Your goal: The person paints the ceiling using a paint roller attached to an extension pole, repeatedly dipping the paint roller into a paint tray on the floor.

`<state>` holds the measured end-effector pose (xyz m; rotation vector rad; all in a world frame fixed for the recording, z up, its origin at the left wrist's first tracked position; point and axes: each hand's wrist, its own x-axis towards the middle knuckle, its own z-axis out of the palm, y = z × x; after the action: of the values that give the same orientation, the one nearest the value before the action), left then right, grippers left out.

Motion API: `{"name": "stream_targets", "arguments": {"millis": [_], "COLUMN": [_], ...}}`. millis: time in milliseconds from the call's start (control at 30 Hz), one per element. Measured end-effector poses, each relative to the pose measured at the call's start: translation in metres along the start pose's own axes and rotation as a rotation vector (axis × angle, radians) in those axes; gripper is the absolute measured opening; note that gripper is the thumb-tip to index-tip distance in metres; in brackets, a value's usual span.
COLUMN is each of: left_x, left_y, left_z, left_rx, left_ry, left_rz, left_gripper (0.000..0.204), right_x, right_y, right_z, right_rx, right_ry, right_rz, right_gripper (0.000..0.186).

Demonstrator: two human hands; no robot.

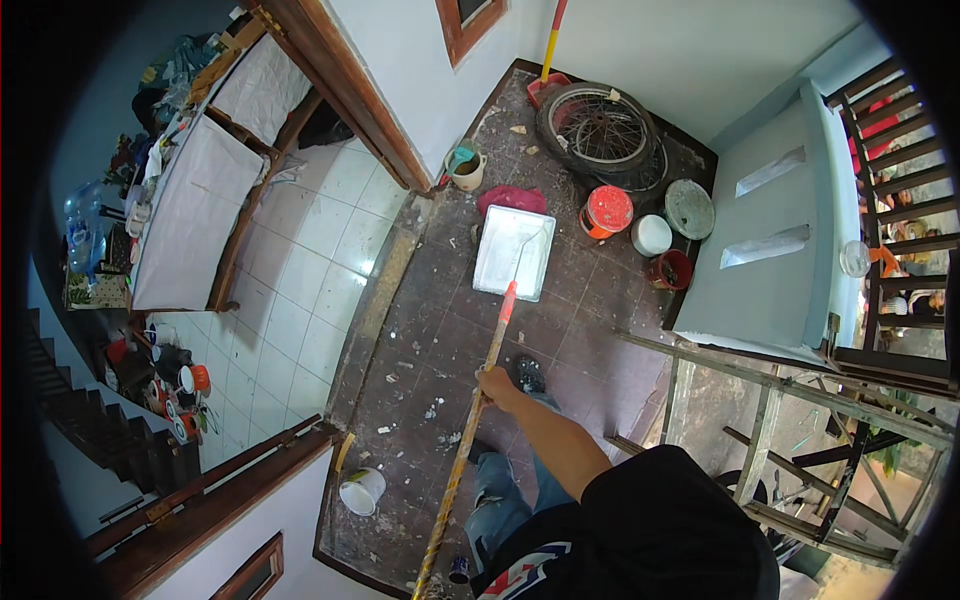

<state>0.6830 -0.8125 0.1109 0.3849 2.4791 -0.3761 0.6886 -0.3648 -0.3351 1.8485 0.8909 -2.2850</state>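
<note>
My right hand (493, 386) is closed around a long paint roller pole (464, 455) with a worn yellow shaft and a red grip at its far end. Beyond the grip, the thin bent metal frame (522, 250) of the roller reaches into a white paint tray (483, 262) on the floor. The roller sleeve itself is hard to make out against the white paint. Toward the lower edge the pole runs out of the picture. My left hand does not show.
Behind the tray lie a dark red cloth (513, 198) and a small paint pail (467, 172). Bicycle wheels (600, 125), an orange-red bucket (606, 211) and other tubs stand back right. A wooden ladder (760, 440) is at right, a white bucket (362, 491) lower left. Paint specks dot the dark tiles.
</note>
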Motion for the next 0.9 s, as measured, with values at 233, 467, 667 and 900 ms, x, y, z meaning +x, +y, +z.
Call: {"name": "stream_targets", "arguments": {"millis": [233,467,667,900], "left_x": [0.026,0.0,-0.014,-0.043], "left_y": [-0.075,-0.156,-0.201,-0.252], "left_z": [0.053,0.086,0.115,0.168], "left_rx": [0.091,0.067,0.094,0.237], "left_ry": [0.118,-0.046,-0.097,0.016], "left_rz": [0.132,0.072,0.072,0.092], "left_gripper": [0.027,0.029,0.031,0.031], "right_x": [-0.012,-0.046,-0.075,-0.087], "right_y": [0.023,0.073,0.141,0.167], "right_z": [0.006,0.045,0.067,0.077], "right_rx": [0.052,-0.026,-0.073,-0.083], "right_ry": [0.03,0.022,0.067,-0.016], "right_rz": [-0.049,-0.06,-0.071,0.08], "right_gripper": [0.028,0.031,0.028,0.027]}}
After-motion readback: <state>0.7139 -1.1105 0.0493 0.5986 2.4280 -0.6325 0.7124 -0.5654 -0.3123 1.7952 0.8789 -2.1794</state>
